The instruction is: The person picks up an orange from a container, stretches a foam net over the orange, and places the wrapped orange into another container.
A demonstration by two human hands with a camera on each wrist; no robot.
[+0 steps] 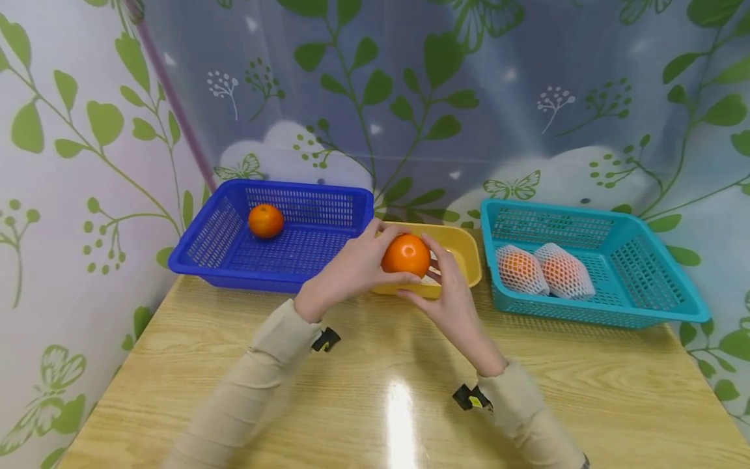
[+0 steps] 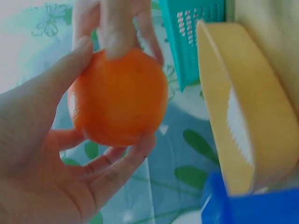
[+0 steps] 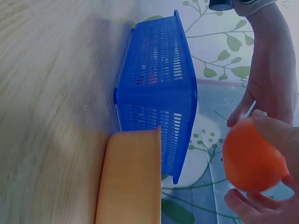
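Note:
Both hands hold one bare, glossy orange (image 1: pixel 407 255) over a small yellow basket (image 1: pixel 470 257). My left hand (image 1: pixel 359 262) grips it from the left, its thumb along the near side and its fingers round the far side. From the right, my right hand (image 1: pixel 454 303) has its thumb low and its fingers at the fruit's side. In the left wrist view the orange (image 2: pixel 121 98) sits between both hands, above the table. White netting (image 2: pixel 237 126) lies inside the yellow basket, partly hidden by its wall.
At the left stands a blue basket (image 1: pixel 234 280) with one bare orange (image 1: pixel 266 221) in it. A teal basket (image 1: pixel 644 260) at the right holds two net-wrapped fruits (image 1: pixel 565 270). A leaf-patterned curtain (image 1: pixel 410 130) hangs behind the wooden table (image 1: pixel 351 391).

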